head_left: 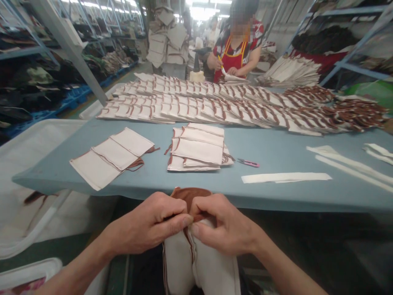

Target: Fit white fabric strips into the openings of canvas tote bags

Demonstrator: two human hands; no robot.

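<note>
In the head view, the left hand point(150, 223) and the right hand point(224, 227) are meeting just below the near edge of the counter point(276, 151), both curled closed with the fingers folded in. Each is pinching the top of a cream fabric piece point(202, 266) between thumb and forefinger. The thumb tips are nearly touching each other over its brown trim point(188, 196), which is sticking up between the knuckles. The rest of the piece is hanging down below the hands, in front of the counter and off its surface. On the counter just beyond, a stack of cream pieces point(198, 149) is lying straight ahead. Three more pieces point(113, 155) are overlapping in a fan to its left. Pink snips point(248, 163) are lying just right of the stack, with a long cream strip point(285, 177) near them. Farther back, rows of trimmed pieces point(215, 106) are covering the counter. At the far side a person in a red apron point(236, 53) is bending over some pieces, holding a yellow tool.
</note>
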